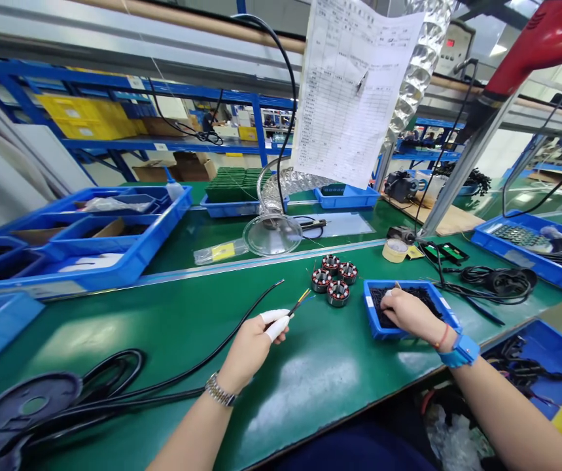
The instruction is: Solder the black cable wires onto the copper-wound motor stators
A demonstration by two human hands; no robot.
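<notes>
My left hand point(254, 343), with white finger cots on thumb and finger, pinches a black cable point(292, 313) close to its stripped end. Thin yellow, blue and dark wires point(305, 296) stick out past the fingertips. My right hand point(411, 314) reaches into a small blue bin point(386, 333) of small black pieces point(421, 296). Its fingers are curled together down among the pieces, and what they grip, if anything, is hidden. Between the hands, several round motor stators point(338, 294) with red and dark windings stand grouped on the green bench.
Black cables point(128, 396) run from a dark moulded base point(30, 405) at the left. A fume-extraction hood point(273, 235) stands behind. Tape point(395, 250) and coiled cable point(506, 282) lie right. Blue trays point(163, 235) flank the bench, and a paper sheet point(354, 91) hangs overhead.
</notes>
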